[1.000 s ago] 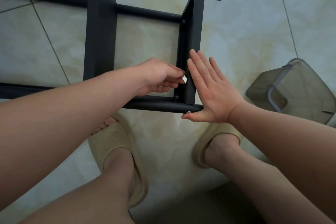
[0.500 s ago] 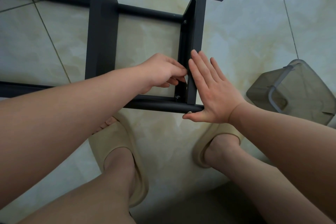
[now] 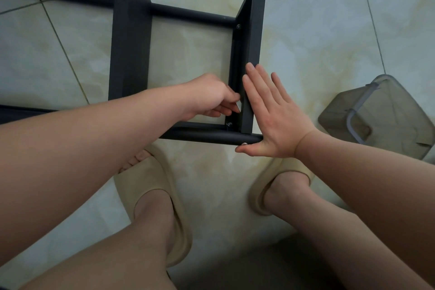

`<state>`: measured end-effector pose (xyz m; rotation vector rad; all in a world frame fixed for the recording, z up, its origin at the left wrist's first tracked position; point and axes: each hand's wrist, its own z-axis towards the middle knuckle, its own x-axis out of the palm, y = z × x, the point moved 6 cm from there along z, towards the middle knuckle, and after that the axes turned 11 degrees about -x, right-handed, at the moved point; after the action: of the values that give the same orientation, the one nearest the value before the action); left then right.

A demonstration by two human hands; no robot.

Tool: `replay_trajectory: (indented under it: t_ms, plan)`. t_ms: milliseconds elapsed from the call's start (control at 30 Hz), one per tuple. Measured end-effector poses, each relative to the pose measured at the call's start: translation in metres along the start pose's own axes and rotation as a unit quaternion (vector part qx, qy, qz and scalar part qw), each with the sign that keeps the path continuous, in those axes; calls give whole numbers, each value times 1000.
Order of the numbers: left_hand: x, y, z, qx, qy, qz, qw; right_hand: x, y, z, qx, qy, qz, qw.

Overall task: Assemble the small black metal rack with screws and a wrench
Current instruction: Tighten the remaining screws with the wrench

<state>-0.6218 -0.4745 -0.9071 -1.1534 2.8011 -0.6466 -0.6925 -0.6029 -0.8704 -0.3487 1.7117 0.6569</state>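
Smoky bin [image 3: 386,115], contents unclear. Black rack [image 3: 129,42] lying on floor [image 3: 317,54]. Right hand [image 3: 275,122] flat against end bar [image 3: 255,30]; left hand [image 3: 211,99] curled inside, grip unclear.

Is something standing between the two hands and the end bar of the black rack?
Nothing visible does. The right hand lies flat against the outer side of the end bar; the left hand touches its inner side with curled fingers.

Black metal rack [image 3: 130,37] lying on the tiled floor [image 3: 317,49] by my feet, round tubes joined by flat crossbars, small screws [image 3: 238,26] at the end bar's corners, my right hand [image 3: 275,115] flat against that bar
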Motion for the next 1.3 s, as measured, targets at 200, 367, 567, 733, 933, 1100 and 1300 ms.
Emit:
replay_trajectory:
  t_ms: [200,367,567,733,933,1100,1300]
  plan:
    - [-4,1,1,12,5,47,999,1,0,0,-2,-1,-2,1000]
    - [-9,6,0,20,19,70,997,1,-1,0,-1,-1,1,1000]
    - [-13,7,-4,47,21,119,992,3,-1,0,-3,-2,1,1000]
    - [-14,13,-4,62,15,142,988,3,-1,0,-7,-6,0,1000]
    - [-15,18,-5,78,17,170,982,3,-1,0,-6,-6,2,1000]
    - [-12,18,-9,95,13,204,974,2,0,0,-5,-7,3,1000]
    - [-7,22,-10,98,11,272,957,2,0,0,-4,-3,4,1000]
